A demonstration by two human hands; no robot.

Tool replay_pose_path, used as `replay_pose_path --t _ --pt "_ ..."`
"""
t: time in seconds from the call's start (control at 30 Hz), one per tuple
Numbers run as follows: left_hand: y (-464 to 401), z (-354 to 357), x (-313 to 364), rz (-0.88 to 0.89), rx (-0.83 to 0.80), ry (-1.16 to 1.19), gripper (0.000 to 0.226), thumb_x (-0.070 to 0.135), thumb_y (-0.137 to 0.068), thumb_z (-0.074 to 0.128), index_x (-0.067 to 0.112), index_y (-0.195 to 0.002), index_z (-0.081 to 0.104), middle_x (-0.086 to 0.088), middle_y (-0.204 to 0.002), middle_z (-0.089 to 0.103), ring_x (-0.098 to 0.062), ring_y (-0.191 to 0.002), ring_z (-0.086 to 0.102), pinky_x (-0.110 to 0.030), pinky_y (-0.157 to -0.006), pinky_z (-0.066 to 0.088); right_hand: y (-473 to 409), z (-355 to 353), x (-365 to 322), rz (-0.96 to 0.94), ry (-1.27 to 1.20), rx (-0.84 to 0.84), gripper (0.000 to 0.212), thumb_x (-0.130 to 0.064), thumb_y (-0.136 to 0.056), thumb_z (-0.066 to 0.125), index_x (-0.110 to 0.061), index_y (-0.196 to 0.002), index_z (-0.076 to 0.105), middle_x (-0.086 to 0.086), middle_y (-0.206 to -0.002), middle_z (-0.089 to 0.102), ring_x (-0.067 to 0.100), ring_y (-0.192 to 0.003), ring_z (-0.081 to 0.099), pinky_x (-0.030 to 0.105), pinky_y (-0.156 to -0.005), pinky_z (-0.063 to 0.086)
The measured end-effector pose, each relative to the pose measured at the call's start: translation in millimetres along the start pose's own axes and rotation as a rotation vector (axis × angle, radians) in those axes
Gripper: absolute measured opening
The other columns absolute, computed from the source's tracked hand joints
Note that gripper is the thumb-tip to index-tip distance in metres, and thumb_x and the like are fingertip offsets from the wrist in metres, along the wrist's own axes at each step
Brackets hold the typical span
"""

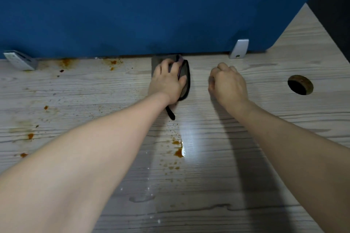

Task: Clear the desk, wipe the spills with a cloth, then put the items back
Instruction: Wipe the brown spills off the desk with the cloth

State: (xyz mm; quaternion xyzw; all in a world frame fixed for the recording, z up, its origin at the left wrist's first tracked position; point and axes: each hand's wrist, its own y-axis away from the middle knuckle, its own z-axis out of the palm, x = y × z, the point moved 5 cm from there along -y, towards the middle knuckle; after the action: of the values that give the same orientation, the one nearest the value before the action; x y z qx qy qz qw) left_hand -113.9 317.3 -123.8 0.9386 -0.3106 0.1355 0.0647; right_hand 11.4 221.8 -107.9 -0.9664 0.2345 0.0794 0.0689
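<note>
**Head view: cloth pressed against the back of a stained bench**

Head camera looked down on a blue partition (151, 9) standing along the far edge of a pale wood-grain bench (265, 138). Two grey metal brackets (239, 48) held the partition to the bench, one far left and one right of centre. A round cable hole (300, 84) sat at the right.

Orange-brown spills (178, 147) marked the bench: a cluster near the middle beside a bright glare, more spots along the left side and under the partition. Clear wet droplets lay nearer the camera.

A grey cloth (184, 73) with a dark border lay at the back, touching the partition's foot, its long axis running from the partition toward the camera, a dark strip trailing out behind the wrist. The left hand (166, 79) lay on top of it, fingers curled over the folded fabric, thumb on its right side. The right hand (228, 81) hovered just beside, loosely curled, holding nothing.
</note>
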Motion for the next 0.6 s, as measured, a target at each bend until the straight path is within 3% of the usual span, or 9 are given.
replay_pose_path --t 0.07,0.17,0.27,0.37,0.43,0.6 --pt "-3 -6 -12 0.018 -0.009 0.002 0.052 0.041 -0.099 0.037 0.025 -0.146 0.025 -0.005 -0.147 0.023 -0.026 -0.134 0.023 -0.033 -0.112 0.018 -1 -1 -1 -0.006 0.013 -0.005 0.020 -0.002 -0.088 0.051 -0.004 -0.102 0.064 0.011 -0.109 0.055 0.030 -0.100 0.050 0.034 -0.072 0.038" --pt "-6 -15 -34 -0.097 0.050 0.006 0.051 0.040 -0.097 0.043 0.025 -0.144 0.030 -0.006 -0.146 0.027 -0.027 -0.133 0.026 -0.038 -0.108 0.028 0 -2 -2 -0.012 0.023 0.000 0.020 -0.003 -0.089 0.050 -0.003 -0.102 0.064 0.012 -0.109 0.055 0.031 -0.100 0.050 0.034 -0.071 0.038" --pt "-12 -25 -35 -0.200 0.112 -0.031 0.044 0.029 -0.094 0.050 0.017 -0.135 0.040 -0.010 -0.139 0.035 -0.031 -0.125 0.035 -0.041 -0.091 0.040 0 0 0 -0.014 0.013 0.018 0.019 -0.002 -0.089 0.050 -0.003 -0.102 0.064 0.013 -0.109 0.056 0.032 -0.099 0.050 0.033 -0.070 0.037" --pt "-19 -39 -26 -0.217 0.140 -0.144 0.034 0.014 -0.090 0.054 0.010 -0.124 0.048 -0.015 -0.126 0.047 -0.034 -0.113 0.048 -0.038 -0.078 0.039 1 0 0 -0.017 -0.015 0.025 0.019 0.000 -0.088 0.050 -0.003 -0.100 0.064 0.012 -0.107 0.056 0.031 -0.098 0.050 0.034 -0.070 0.039" --pt "-16 -45 -31 -0.222 0.137 -0.160 0.030 0.014 -0.090 0.056 0.012 -0.120 0.053 -0.015 -0.120 0.052 -0.037 -0.108 0.053 -0.036 -0.072 0.035 1 -1 1 -0.009 -0.030 0.025 0.019 0.001 -0.088 0.050 -0.003 -0.099 0.064 0.012 -0.107 0.056 0.031 -0.097 0.050 0.035 -0.072 0.040" --pt "2 -73 -70 -0.400 0.296 0.073 0.029 0.016 -0.090 0.053 0.016 -0.118 0.055 -0.015 -0.121 0.052 -0.035 -0.107 0.054 -0.035 -0.081 0.038 1 -1 -1 -0.023 -0.020 0.013 0.018 0.001 -0.088 0.050 -0.002 -0.100 0.064 0.012 -0.107 0.055 0.032 -0.098 0.050 0.035 -0.071 0.041"
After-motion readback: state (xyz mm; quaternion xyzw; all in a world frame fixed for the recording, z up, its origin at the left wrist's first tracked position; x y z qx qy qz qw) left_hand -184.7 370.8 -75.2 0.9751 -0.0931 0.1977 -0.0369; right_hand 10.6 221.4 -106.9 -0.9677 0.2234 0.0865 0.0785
